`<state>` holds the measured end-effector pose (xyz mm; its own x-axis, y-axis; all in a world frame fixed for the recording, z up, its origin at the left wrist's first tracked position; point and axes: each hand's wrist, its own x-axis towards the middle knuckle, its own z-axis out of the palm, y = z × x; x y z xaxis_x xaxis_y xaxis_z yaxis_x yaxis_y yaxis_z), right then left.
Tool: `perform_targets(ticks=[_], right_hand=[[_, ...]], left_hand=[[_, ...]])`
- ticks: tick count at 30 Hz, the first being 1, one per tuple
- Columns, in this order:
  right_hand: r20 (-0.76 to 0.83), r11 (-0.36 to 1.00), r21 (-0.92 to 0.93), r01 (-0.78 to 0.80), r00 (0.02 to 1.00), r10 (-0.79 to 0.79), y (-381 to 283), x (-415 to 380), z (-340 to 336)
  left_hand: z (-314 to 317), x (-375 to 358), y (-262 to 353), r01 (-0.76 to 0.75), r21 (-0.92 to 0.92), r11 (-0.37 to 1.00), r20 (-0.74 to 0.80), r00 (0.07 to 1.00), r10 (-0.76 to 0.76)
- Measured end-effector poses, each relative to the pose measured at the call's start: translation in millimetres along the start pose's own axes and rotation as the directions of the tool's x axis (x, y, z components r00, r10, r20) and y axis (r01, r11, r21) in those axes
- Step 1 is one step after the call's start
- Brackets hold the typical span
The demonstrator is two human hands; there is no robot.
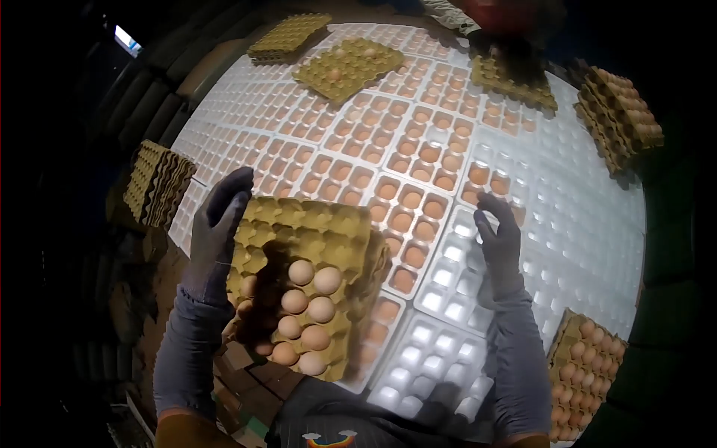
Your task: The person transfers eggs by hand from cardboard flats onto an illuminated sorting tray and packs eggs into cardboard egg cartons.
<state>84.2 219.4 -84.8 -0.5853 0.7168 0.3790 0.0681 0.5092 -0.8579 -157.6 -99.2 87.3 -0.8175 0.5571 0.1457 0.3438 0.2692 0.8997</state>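
Note:
My left hand (213, 235), in a grey glove, is raised beside the left edge of a yellow-brown egg tray (299, 220). Its fingers are bent, the thumb stands apart from them, and no egg shows in it. Several pale brown eggs (321, 310) sit in that tray's near half, partly under a dark shadow. My right hand (502, 243), gloved too, hovers over clear plastic egg cartons (448, 280). Its fingers curl with a gap to the thumb, and nothing shows between them. Just beyond its fingertips, a few eggs (499, 184) lie in carton cells.
Rows of egg-filled cartons (407, 224) cover the table's middle and left. Stacked egg trays stand at the left (153, 187), far left (287, 37) and far right (616, 119). A tray of eggs (586, 377) rests at the near right. Another person (508, 19) is across the table.

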Motion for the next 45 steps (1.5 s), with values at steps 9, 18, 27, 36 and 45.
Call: perform_targets(ticks=[9, 18, 27, 36, 45], right_hand=[[0.655, 0.849, -0.138, 0.510, 0.690, -0.308, -156.6, -60.3, 114.4], [0.597, 0.494, 0.462, -0.736, 0.670, 0.441, -213.8, -63.3, 84.1], [0.623, 0.927, -0.295, -0.233, 0.688, 0.371, -217.7, -78.5, 97.8], [0.743, 0.811, -0.515, 0.277, 0.616, 0.261, -262.8, -86.2, 155.9], [0.501, 0.658, 0.295, -0.693, 0.698, 0.511, -267.3, -107.0, 107.9]], left_hand=[[-27.8, -35.0, -48.4, -0.501, 0.359, 0.787, 0.608, 0.766, 0.210], [-42.9, -3.5, -61.8, 0.338, -0.197, 0.920, 0.741, 0.666, -0.086], [-114.8, -40.4, -88.2, -0.474, 0.410, 0.779, 0.707, 0.705, 0.057], [-122.8, -23.4, -74.0, 0.555, 0.049, 0.831, 0.755, 0.524, -0.394], [-67.4, -53.5, -86.2, -0.722, 0.386, 0.574, 0.713, 0.629, 0.311]])
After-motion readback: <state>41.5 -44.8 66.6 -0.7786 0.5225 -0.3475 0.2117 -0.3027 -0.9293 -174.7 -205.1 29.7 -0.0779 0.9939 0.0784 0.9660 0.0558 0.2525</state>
